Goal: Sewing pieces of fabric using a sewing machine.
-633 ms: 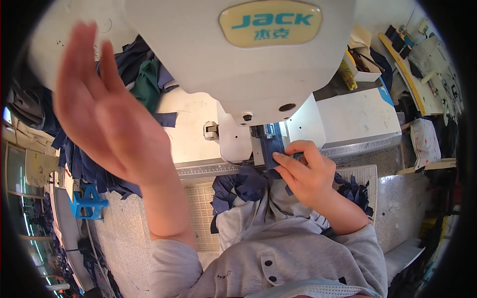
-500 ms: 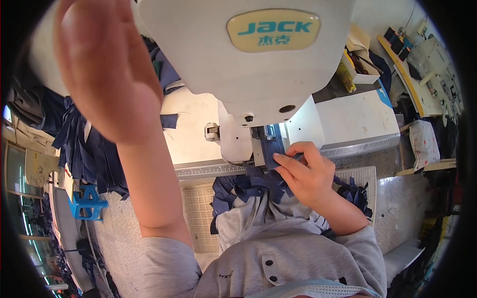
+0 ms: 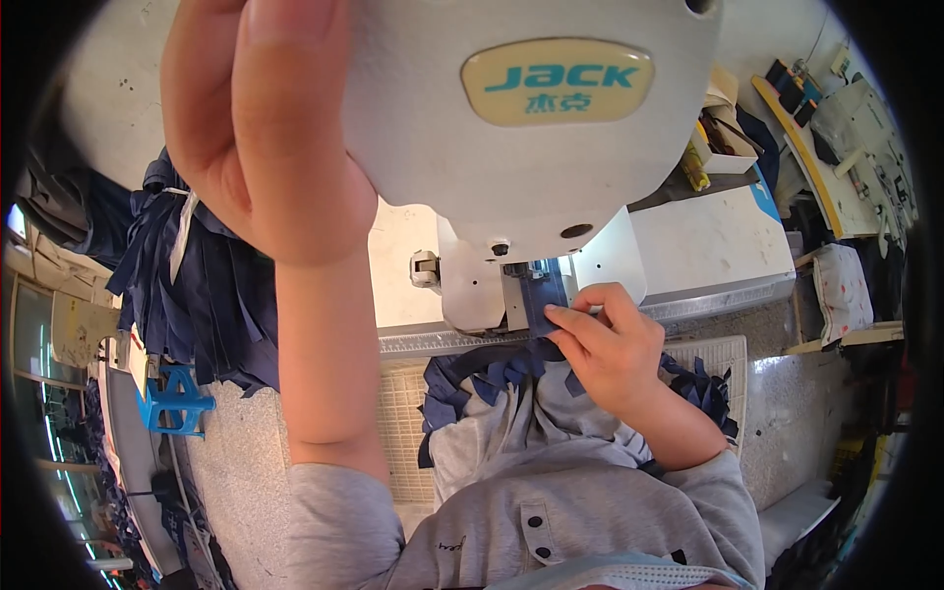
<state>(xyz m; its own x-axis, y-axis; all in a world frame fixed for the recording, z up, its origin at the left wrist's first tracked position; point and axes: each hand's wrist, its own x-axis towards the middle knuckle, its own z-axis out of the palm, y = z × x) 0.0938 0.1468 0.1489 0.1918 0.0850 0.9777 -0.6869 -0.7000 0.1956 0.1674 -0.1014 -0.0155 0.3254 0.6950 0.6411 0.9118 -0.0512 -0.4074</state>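
Note:
My right hand (image 3: 621, 356) is at the front of a white sewing machine (image 3: 531, 167), closed on a narrow navy fabric strip (image 3: 543, 295), thumb and forefinger on it. The strip runs under the machine's needle area, and its lower end reaches toward a heap of navy strips (image 3: 452, 379) over my lap. Raised high, my left hand (image 3: 285, 187) is close to the camera, to the left of the machine head. Its thumb lies against bent fingers, and the fingertips run past the upper edge. Whatever they may hold is hidden.
A large bundle of navy strips (image 3: 206, 305) hangs left of the machine. Below the machine's front edge is a cream plastic basket (image 3: 398, 413). A blue stool (image 3: 177, 401) stands on the floor at left. A box of small items (image 3: 723, 152) sits behind the machine bed at right.
My left hand has shifted right, nearer the machine head, with its thumb now beside the fingers. My right hand keeps its grip on the strip. The view has tilted slightly.

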